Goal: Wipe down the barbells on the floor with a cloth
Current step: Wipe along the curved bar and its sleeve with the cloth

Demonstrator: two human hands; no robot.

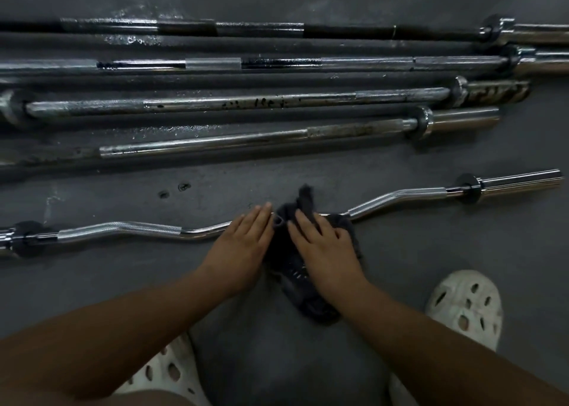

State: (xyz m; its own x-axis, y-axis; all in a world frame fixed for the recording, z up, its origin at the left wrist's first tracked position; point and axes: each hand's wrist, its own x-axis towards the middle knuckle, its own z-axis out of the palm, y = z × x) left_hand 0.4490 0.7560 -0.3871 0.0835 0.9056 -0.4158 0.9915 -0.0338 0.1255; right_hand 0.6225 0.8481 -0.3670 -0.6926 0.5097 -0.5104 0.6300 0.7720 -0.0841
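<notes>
Head camera looks down, apparently near floor (431, 251).

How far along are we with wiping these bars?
Done: nothing looks clearly finished. In hand: the right hand presses the dark grey cloth onto the middle of the wavy chrome curl bar nearest the person; the left hand lies flat on the bar beside it. Left: the four straight steel barbells beyond show dark spots and wet patches, so they likely still need wiping.
</notes>
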